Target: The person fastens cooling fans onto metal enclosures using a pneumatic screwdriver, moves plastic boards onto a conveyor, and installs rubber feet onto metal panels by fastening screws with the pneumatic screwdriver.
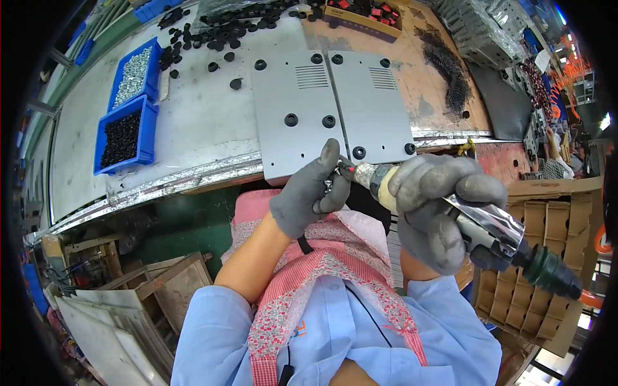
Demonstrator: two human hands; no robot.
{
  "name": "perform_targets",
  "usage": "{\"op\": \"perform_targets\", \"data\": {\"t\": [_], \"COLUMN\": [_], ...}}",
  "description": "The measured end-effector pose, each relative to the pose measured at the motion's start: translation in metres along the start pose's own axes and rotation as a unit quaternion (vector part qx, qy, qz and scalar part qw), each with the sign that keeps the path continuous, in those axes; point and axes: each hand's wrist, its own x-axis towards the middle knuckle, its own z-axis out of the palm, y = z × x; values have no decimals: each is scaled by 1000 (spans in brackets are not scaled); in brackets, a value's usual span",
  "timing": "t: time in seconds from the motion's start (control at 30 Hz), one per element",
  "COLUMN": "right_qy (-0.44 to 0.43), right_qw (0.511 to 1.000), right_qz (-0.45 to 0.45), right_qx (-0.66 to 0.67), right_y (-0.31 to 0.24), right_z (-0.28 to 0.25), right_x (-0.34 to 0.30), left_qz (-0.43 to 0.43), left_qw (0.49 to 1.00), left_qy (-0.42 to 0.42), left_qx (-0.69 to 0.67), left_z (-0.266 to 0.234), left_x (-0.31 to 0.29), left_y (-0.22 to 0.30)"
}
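My left hand [299,199], in a grey glove, is closed with several small silver screws [328,184] between its fingers. Wrapped round a pneumatic screwdriver [492,231] is my gloved right hand [438,206]. The driver lies nearly level, its tip meeting the fingers of my left hand; whether a screw sits on the bit is too small to tell. Just beyond both hands, two grey metal panels [277,96] lie side by side at the table edge. Round black rubber feet [291,120] stand on them, several near their corners.
At the left are a blue bin of silver screws [158,64] and a blue bin of black screws [148,154]. Loose black feet [235,83] are scattered toward the back. A cardboard box [360,24] stands far off; a divided carton [582,238] is at the right.
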Motion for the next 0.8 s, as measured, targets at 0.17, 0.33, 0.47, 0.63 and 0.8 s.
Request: {"op": "perform_targets", "data": {"t": [0.17, 0.33, 0.47, 0.63, 0.8], "right_qy": [3, -22, -47, -26, -1], "right_qw": [999, 998, 997, 996, 998], "right_qz": [-29, -51, -62, -83, -59], "right_qx": [-19, -12, -12, -15, -34], "right_y": [5, 7, 6, 5, 8], "right_z": [3, 1, -4, -14, -15], "right_x": [-5, 2, 5, 8, 6], "left_qz": [48, 80, 36, 237, 212], "left_qw": [998, 992, 998, 860, 558], "left_qy": [-32, -100, -2, 215, 356], "left_qx": [-5, 9, 54, 398, 719], "left_z": [-8, -10, -20, -45, -44], "left_x": [6, 7, 8, 35, 59], "left_y": [-10, -9, -1, 3, 8]}}
